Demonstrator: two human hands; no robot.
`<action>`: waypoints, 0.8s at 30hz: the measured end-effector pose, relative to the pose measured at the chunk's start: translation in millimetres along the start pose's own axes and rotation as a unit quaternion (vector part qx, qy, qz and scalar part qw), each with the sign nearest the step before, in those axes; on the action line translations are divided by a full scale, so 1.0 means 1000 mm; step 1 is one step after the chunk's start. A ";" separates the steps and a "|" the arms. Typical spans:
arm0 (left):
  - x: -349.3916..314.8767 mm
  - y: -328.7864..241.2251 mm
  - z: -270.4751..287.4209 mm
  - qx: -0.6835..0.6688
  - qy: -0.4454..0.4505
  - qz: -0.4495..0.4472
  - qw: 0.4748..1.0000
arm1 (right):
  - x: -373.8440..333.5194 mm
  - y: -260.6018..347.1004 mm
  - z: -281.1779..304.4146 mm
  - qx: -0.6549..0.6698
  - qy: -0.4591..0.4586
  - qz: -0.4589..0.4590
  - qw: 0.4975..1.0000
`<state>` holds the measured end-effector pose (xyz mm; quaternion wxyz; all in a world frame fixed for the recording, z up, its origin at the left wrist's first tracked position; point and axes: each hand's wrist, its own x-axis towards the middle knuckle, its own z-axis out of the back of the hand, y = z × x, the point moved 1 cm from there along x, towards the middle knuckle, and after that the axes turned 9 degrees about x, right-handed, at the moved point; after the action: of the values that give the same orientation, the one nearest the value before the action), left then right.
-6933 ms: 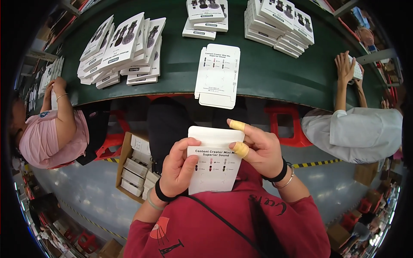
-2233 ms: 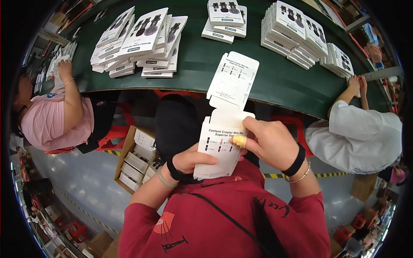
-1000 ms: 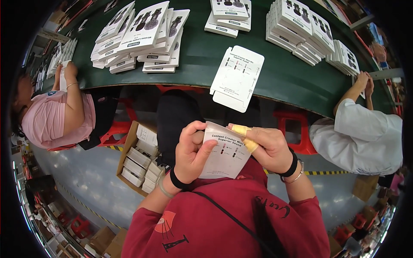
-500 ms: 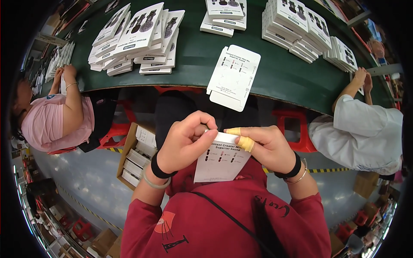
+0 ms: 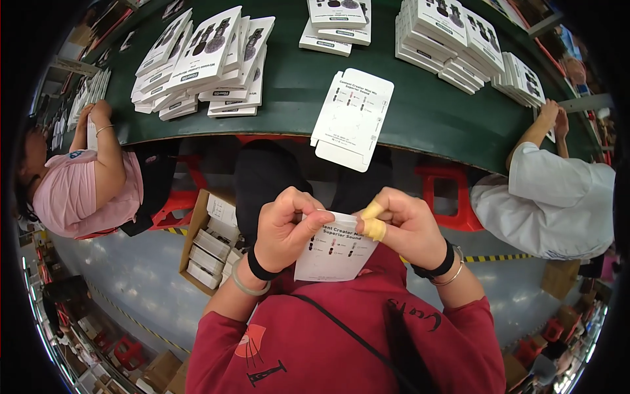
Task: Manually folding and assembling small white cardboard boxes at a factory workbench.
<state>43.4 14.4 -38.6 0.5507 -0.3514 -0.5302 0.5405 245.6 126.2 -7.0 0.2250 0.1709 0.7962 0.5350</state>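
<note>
Between my hands, over my lap, is a white printed cardboard box (image 5: pixel 331 256) with its top end toward the table. My left hand (image 5: pixel 287 226) pinches the left corner of that end between thumb and bent fingers. At the right corner, my right hand (image 5: pixel 400 226) grips with thumb and forefinger, both wrapped in yellow tape. The box's underside and the fingertips behind it are hidden. A flattened white box (image 5: pixel 351 118) of the same print lies ahead, its near flap overhanging the table's edge.
Stacks of white boxes (image 5: pixel 197 65) stand on the green table (image 5: pixel 289 85), with further stacks (image 5: pixel 453 39) at the right. An open carton (image 5: pixel 190 253) of white boxes is on the floor at left. People sit on both sides, near red stools (image 5: pixel 446 197).
Both hands and the box's top end have moved slightly nearer to my body. My right forefinger has bent from lying straight along the box's end.
</note>
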 end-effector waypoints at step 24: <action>0.149 0.058 -0.022 0.578 -0.065 0.081 0.809 | -0.028 -0.049 0.169 -0.587 -0.398 0.184 0.681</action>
<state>29.6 172.5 -67.5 0.5707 0.0264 -0.1238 0.8114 359.1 225.1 -102.4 0.4717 0.3435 0.1071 0.8050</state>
